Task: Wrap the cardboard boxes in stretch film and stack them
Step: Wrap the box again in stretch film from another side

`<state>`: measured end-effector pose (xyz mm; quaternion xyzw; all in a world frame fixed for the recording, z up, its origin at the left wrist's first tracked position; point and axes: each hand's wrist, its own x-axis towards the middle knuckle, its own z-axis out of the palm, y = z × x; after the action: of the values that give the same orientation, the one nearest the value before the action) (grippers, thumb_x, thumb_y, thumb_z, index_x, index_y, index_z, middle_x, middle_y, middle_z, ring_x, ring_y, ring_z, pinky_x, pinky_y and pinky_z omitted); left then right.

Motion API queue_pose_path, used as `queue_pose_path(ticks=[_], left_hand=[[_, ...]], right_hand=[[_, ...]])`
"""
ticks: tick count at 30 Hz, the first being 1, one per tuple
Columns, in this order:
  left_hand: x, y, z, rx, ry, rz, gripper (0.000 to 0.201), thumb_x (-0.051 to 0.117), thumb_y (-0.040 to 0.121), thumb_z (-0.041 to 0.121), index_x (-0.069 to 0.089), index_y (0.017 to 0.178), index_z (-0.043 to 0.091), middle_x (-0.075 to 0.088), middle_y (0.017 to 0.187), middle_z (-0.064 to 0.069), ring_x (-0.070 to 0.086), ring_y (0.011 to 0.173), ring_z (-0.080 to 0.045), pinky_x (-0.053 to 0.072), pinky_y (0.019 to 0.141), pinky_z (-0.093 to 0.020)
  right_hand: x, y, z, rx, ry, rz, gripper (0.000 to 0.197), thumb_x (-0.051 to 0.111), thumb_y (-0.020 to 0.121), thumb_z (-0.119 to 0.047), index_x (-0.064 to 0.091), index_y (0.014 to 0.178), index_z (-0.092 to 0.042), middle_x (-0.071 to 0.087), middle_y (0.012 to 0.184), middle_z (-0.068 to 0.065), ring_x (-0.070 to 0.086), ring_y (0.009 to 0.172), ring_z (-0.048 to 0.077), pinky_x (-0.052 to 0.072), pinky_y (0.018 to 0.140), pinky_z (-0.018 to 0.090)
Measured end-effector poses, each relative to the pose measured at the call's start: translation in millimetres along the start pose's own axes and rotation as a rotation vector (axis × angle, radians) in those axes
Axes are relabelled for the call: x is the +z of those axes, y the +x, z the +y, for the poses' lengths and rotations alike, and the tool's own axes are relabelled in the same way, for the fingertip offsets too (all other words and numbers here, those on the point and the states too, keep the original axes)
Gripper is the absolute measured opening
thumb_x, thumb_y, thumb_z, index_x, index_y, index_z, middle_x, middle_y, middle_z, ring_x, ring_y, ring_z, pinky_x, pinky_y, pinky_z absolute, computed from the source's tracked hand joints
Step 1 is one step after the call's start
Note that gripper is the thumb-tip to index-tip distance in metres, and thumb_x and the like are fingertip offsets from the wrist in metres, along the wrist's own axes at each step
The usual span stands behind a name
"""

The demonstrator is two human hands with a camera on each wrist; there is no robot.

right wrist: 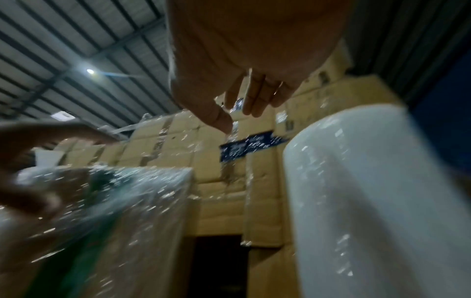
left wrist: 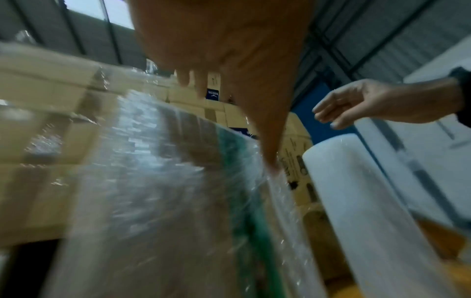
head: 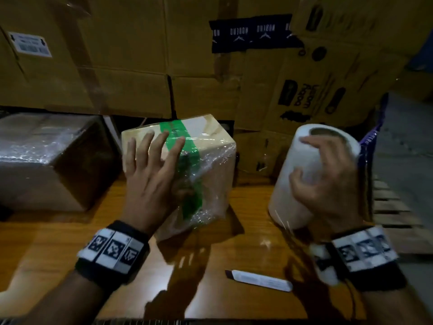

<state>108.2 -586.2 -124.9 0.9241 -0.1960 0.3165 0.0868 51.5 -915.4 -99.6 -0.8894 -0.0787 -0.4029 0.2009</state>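
A film-wrapped cardboard box (head: pixel 46 158) sits at the desk's (head: pixel 248 252) far left edge, its wrap glossy and creased. Just right of it, toward the middle of the far edge, stands a smaller box with green tape (head: pixel 206 146) — stretch film clings to its near and right faces, bunched low at the front. The left hand (head: pixel 150 174) lies against this box's near face with fingers straight and spread, reaching up over the top edge; the left wrist view shows the thumb tip on the film. A white box cutter (head: pixel 259 280) lies flat near the desk's front edge, apart from both hands. At the right edge the stretch film roll (head: pixel 293 184) stands upright, its hollow core showing at the top. The right hand (head: pixel 325 179) hovers at the roll's near side, fingers loosely curled — the wrist views show them clear of the roll, holding nothing. Large stacked cartons (head: pixel 131 55) rise behind the desk.
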Motion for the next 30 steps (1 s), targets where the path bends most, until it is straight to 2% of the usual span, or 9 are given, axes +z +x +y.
queue_pose_path(ticks=[4,7,11,13,15,18,21,26,30], left_hand=[[20,11,-12,-0.06,-0.014,-0.123,0.103,0.096,0.062,0.023,0.046,0.151,0.023,0.048,0.148,-0.018,0.044,0.132,-0.044,0.036,0.108,-0.063],[25,17,-31,-0.051,-0.026,-0.126,0.102,0.094,0.062,0.017,0.045,0.152,0.026,0.047,0.15,-0.017,0.045,0.133,-0.045,0.038,0.107,-0.063],[31,15,-27,-0.115,-0.01,-0.068,0.108,0.094,0.064,0.013,0.037,0.156,0.022,0.033,0.157,-0.024,0.034,0.139,-0.049,0.031,0.113,-0.067],[35,5,8,-0.126,-0.099,0.042,0.097,0.093,0.07,0.022,0.042,0.152,0.015,0.035,0.152,-0.025,0.035,0.137,-0.045,0.034,0.111,-0.061],[42,-7,60,-0.002,-0.311,0.089,0.063,0.084,0.083,0.038,0.056,0.133,0.01,0.053,0.13,-0.018,0.05,0.117,-0.035,0.046,0.095,-0.048],[69,-12,132,-0.021,-0.532,-0.324,0.055,0.061,0.088,0.072,0.061,0.114,0.024,0.061,0.105,0.006,0.058,0.092,-0.013,0.05,0.074,-0.028],[120,-13,175,-0.114,-0.429,-0.64,0.079,0.054,0.074,0.093,0.061,0.113,0.024,0.065,0.105,0.007,0.062,0.09,-0.012,0.057,0.075,-0.032],[169,-15,192,-0.147,-0.361,-0.687,0.055,0.061,0.09,0.071,0.063,0.11,0.02,0.068,0.103,0.0,0.064,0.093,-0.019,0.055,0.077,-0.035],[173,-27,174,-0.158,-0.439,-0.629,0.023,0.054,0.105,0.044,0.067,0.107,0.026,0.064,0.094,0.008,0.059,0.085,-0.011,0.037,0.06,-0.018]], right_hand=[[-40,17,68,0.061,-0.218,-0.429,0.098,0.073,0.06,-0.048,0.046,0.15,-0.019,0.051,0.149,0.005,0.042,0.143,0.027,0.008,0.128,0.056],[-36,29,99,0.072,-0.285,-0.558,0.095,0.089,0.059,-0.046,0.056,0.141,-0.012,0.06,0.138,0.015,0.05,0.133,0.035,0.02,0.124,0.056],[-31,53,103,0.04,-0.255,-0.632,0.082,0.096,0.059,-0.046,0.063,0.126,-0.015,0.063,0.129,0.013,0.055,0.12,0.036,0.044,0.101,0.05],[-28,56,106,0.009,-0.22,-0.641,0.076,0.09,0.06,-0.059,0.062,0.118,-0.02,0.064,0.118,0.007,0.057,0.111,0.031,0.045,0.092,0.045],[-22,53,107,-0.024,-0.176,-0.608,0.073,0.078,0.062,-0.073,0.06,0.109,-0.021,0.063,0.105,0.001,0.059,0.099,0.027,0.042,0.084,0.039],[-10,46,102,-0.058,-0.173,-0.491,0.071,0.071,0.07,-0.075,0.062,0.107,-0.015,0.063,0.096,0.001,0.058,0.087,0.023,0.041,0.076,0.035],[-4,43,101,-0.055,-0.197,-0.423,0.066,0.069,0.076,-0.074,0.064,0.105,-0.015,0.062,0.09,0.0,0.057,0.081,0.022,0.041,0.073,0.034],[-4,39,103,-0.034,-0.18,-0.408,0.064,0.063,0.079,-0.078,0.064,0.104,-0.02,0.059,0.088,-0.002,0.054,0.082,0.02,0.039,0.073,0.035],[-1,39,100,-0.069,-0.123,-0.416,0.048,0.066,0.081,-0.074,0.056,0.096,-0.03,0.051,0.082,-0.009,0.049,0.08,0.015,0.036,0.074,0.034]])
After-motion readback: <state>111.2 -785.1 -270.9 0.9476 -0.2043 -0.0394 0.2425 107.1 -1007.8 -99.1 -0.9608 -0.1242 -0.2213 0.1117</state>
